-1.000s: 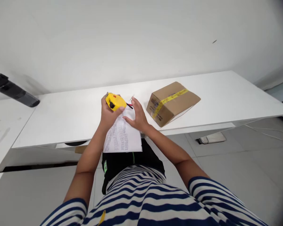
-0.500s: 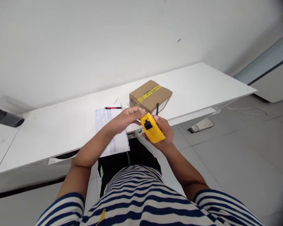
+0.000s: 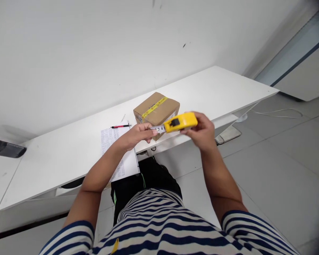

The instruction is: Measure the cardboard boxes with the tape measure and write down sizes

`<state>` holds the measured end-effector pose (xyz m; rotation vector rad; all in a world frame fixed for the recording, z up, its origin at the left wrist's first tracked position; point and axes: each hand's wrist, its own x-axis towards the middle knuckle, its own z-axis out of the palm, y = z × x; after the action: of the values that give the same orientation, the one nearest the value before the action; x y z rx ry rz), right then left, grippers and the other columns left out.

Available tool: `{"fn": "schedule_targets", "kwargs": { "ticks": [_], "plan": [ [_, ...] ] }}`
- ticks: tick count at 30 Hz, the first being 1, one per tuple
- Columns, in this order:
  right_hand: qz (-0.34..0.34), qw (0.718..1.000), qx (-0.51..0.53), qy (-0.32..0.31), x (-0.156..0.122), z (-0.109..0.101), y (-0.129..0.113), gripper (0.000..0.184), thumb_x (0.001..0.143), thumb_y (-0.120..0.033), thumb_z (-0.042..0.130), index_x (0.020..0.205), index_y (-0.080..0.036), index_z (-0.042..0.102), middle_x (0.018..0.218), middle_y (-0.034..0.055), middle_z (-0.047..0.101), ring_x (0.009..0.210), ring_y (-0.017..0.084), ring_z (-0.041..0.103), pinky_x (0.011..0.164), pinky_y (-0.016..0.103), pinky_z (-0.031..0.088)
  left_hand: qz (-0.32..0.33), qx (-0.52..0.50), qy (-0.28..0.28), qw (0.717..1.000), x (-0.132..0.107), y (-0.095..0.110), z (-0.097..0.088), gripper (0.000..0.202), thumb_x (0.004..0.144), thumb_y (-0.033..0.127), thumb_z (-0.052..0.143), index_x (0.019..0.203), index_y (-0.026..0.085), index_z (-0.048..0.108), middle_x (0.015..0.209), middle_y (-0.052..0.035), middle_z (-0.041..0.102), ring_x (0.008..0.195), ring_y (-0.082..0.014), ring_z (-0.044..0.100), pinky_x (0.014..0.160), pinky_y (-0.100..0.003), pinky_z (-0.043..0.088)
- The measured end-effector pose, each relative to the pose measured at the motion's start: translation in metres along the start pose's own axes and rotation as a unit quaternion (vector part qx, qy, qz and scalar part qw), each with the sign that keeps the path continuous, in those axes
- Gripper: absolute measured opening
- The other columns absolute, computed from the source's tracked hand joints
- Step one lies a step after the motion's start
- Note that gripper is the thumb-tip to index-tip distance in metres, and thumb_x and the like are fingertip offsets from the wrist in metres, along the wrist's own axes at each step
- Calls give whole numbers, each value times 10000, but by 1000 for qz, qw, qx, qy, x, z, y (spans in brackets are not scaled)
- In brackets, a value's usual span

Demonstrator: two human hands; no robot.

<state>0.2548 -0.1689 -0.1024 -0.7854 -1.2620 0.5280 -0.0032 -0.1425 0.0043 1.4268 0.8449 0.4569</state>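
My right hand (image 3: 200,131) grips the yellow case of a tape measure (image 3: 184,121), held level in front of the desk. A short length of white blade (image 3: 160,129) with black numbers sticks out of its left end. My left hand (image 3: 139,136) pinches the tip of that blade between thumb and fingers. Just behind the tape stands a closed brown cardboard box (image 3: 149,102) with a strip of yellow printed tape over it. Its lower front is partly hidden by the tape measure and my hands.
On the white desk (image 3: 69,141), written paper (image 3: 124,166) lies left of the box and juts past the front edge. A red and black pen (image 3: 121,126) rests at its top. A dark cylindrical object (image 3: 7,148) is at far left. The wall (image 3: 95,53) rises behind.
The tape measure has turned level and moved right with my right hand. Some blade now shows between the case and my left hand. The view has shifted slightly.
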Motion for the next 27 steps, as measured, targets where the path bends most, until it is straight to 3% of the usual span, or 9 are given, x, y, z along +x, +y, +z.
{"fn": "schedule_targets", "kwargs": {
  "ticks": [3,5,9,13,18,22,27],
  "plan": [
    [35,999,38,12,64,-32,34,750,556,-683,1005,1153,-296,767,1118,49,793,1030,279,775,849,480,698,9,-50,108,993,8,-5,-13,467,758,537,884,759,201,558,625,72,493,567,-72,510,615,-241,475],
    [59,997,50,-3,103,-49,59,670,629,-658,972,1158,-300,772,1006,21,766,917,230,743,792,438,677,9,-72,173,982,14,-9,-23,514,758,586,862,718,213,510,610,76,453,540,-73,489,574,-234,453],
    [132,987,78,-44,146,-54,104,676,665,-560,953,1264,-328,745,978,-16,758,781,158,673,597,298,575,-19,-33,233,972,26,-20,-33,533,752,624,841,673,207,518,599,51,489,538,-78,460,555,-230,399],
    [167,979,99,-60,153,-29,131,802,603,-589,969,1331,-362,721,1170,-5,786,857,157,692,551,243,519,-14,34,287,957,37,-34,-31,527,811,640,781,661,207,520,613,28,520,583,-97,463,595,-245,358],
    [147,982,99,-67,149,-5,145,897,631,-720,917,1432,-415,653,1333,20,743,863,160,691,572,261,533,-23,31,334,942,49,-44,-33,629,832,760,731,641,225,463,637,29,479,585,-105,404,610,-277,303],
    [126,986,93,-64,143,-6,145,888,663,-714,907,1455,-423,632,1258,10,740,804,150,664,573,270,527,-34,17,337,941,52,-44,-38,602,865,698,737,624,229,446,603,32,453,561,-108,400,600,-281,299],
    [154,977,144,-8,120,-15,122,821,555,-565,1017,1301,-397,718,1081,-29,727,712,104,588,531,215,449,-41,24,286,957,46,-42,-47,510,946,559,676,623,217,478,586,29,460,549,-106,414,596,-274,354]
  ]
}}
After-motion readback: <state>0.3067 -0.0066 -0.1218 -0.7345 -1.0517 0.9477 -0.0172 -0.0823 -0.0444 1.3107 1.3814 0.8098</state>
